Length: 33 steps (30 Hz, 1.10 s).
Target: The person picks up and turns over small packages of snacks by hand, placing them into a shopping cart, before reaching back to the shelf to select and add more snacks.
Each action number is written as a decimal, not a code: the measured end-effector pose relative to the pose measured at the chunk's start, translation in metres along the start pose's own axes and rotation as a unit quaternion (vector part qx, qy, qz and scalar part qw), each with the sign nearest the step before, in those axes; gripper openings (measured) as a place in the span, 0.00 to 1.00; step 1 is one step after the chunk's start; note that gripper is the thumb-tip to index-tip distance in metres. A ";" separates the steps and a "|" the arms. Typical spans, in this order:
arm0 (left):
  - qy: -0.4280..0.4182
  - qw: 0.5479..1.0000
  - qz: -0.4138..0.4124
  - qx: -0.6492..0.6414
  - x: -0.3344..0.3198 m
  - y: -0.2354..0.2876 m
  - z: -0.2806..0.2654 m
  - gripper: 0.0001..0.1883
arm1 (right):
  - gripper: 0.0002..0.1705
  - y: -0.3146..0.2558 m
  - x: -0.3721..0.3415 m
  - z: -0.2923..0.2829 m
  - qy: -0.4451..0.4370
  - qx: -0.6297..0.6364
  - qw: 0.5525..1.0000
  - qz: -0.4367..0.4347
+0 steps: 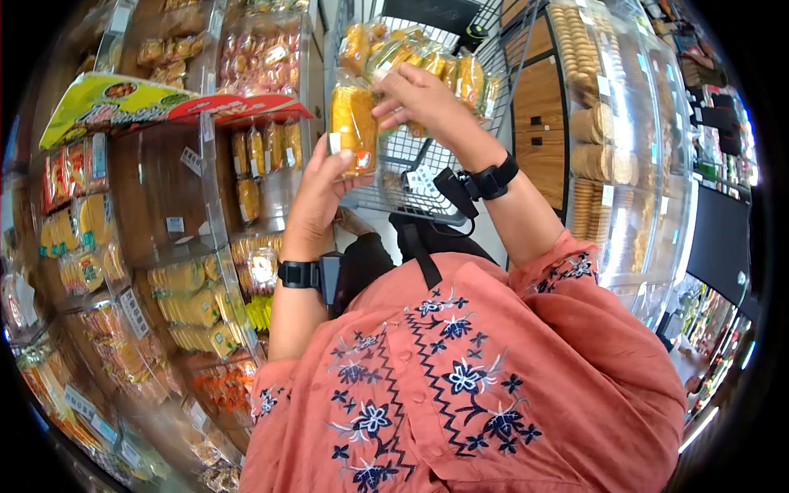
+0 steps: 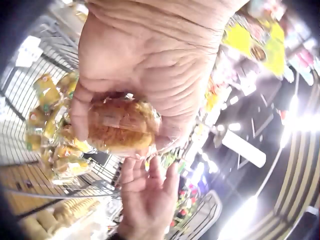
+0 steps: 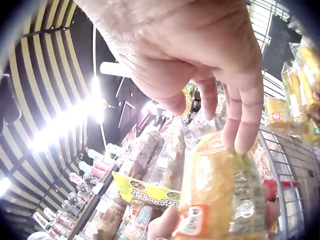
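Observation:
My left hand (image 1: 314,197) grips the lower end of a packaged bread loaf (image 1: 352,115), which stands upright over the near left side of a shopping cart. The loaf is golden, in a clear wrapper with a red-and-white label and green print. In the left wrist view the thumb and fingers wrap both sides of the loaf (image 2: 120,125). My right hand (image 1: 431,103) is beside the loaf's upper right, fingers mostly straight. The right wrist view has its fingertips (image 3: 240,142) right at the wrapper's top edge. Several similar wrapped breads (image 1: 468,78) are piled in the cart.
The wire shopping cart (image 1: 399,204) stands directly ahead. Shelves of packaged snacks and a green-and-red sign (image 1: 164,105) line the left side. To the right is a wooden cabinet (image 1: 538,131) with clear bins of round biscuits (image 1: 596,140).

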<state>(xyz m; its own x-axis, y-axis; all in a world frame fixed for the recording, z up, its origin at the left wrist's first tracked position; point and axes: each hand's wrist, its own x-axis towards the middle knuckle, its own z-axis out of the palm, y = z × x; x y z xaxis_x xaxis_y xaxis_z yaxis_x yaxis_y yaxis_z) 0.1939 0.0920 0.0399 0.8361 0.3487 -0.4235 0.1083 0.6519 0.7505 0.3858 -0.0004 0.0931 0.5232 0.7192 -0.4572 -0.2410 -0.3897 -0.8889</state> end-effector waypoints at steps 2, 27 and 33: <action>-0.040 0.993 -0.025 -0.105 -0.010 -0.004 -0.025 0.32 | 0.25 0.003 0.003 0.006 0.003 -0.034 0.999 0.022; 0.063 0.996 -0.020 -0.065 -0.065 -0.011 -0.125 0.28 | 0.32 0.077 0.054 0.127 -0.102 0.078 0.988 0.091; 0.103 0.993 -0.034 -0.044 -0.066 -0.019 -0.141 0.29 | 0.34 0.090 0.062 0.145 -0.101 0.054 0.987 0.115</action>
<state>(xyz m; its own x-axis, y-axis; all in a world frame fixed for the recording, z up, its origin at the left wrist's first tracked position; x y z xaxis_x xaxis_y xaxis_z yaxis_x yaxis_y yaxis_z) 0.0610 0.1514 -0.0179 0.7004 0.4263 -0.5724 0.1047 0.7319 0.6733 0.2782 0.0929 -0.0200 0.2737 0.7234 -0.6339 -0.4263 -0.4996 -0.7541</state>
